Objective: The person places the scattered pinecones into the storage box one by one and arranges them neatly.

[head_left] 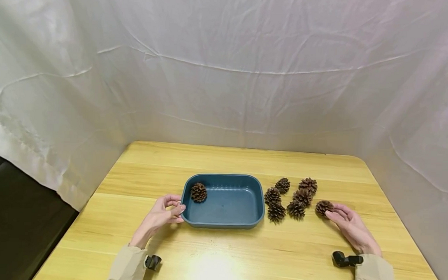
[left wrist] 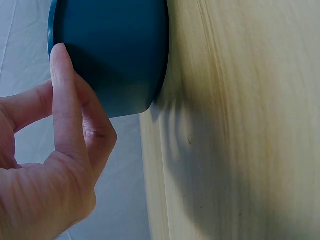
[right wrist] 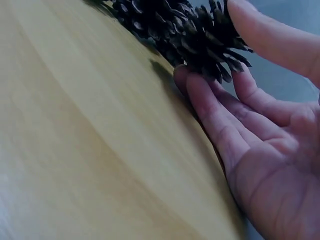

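A blue rectangular tray (head_left: pixel 224 225) sits on the table, and one pine cone (head_left: pixel 198 192) lies inside it near the left end. My left hand (head_left: pixel 163 214) pinches the tray's left rim, the thumb over the edge; the left wrist view shows that thumb (left wrist: pixel 67 100) against the tray wall (left wrist: pixel 120 90). To the right, my right hand (head_left: pixel 350 227) holds a pine cone (head_left: pixel 323 208) between thumb and fingers. Seen from the right wrist, this pine cone (right wrist: pixel 207 42) sits at the fingertips, low over the table.
Several loose pine cones (head_left: pixel 296 209) lie in a cluster between the tray and my right hand. The wooden table (head_left: pixel 153 158) is bordered by pale cloth (head_left: pixel 247 95) at the back and sides. Dark wrist cameras (head_left: pixel 343 259) are strapped at the sleeves.
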Tool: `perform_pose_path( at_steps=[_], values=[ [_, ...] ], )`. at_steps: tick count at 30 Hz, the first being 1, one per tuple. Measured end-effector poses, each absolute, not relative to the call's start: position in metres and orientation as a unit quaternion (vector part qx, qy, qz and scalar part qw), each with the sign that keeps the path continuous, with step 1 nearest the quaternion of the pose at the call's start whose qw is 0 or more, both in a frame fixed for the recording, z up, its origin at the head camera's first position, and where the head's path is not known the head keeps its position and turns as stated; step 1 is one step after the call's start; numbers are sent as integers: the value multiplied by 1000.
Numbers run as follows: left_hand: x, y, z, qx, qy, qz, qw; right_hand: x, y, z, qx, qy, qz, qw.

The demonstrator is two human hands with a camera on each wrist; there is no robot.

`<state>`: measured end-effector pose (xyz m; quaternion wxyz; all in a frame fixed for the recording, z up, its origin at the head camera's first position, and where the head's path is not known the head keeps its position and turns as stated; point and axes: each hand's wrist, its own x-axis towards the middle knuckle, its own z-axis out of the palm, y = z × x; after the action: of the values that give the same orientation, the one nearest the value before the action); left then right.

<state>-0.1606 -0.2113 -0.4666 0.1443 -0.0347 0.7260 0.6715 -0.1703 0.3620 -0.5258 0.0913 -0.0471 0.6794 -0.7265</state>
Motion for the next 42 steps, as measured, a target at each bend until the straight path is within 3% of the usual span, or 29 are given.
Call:
perform_pose_path(
  at_steps=[22,33,42],
  values=[
    [-161,-212,-465,-30,725,672,147,-173,356,-522,-57,597,-798,53],
    [-161,-212,-467,-33,723,674,148,-179,353,-510,-32,535,-840,85],
    [-160,-212,-467,-33,723,675,147,-182,354,-496,-18,617,-782,84]
  ],
)
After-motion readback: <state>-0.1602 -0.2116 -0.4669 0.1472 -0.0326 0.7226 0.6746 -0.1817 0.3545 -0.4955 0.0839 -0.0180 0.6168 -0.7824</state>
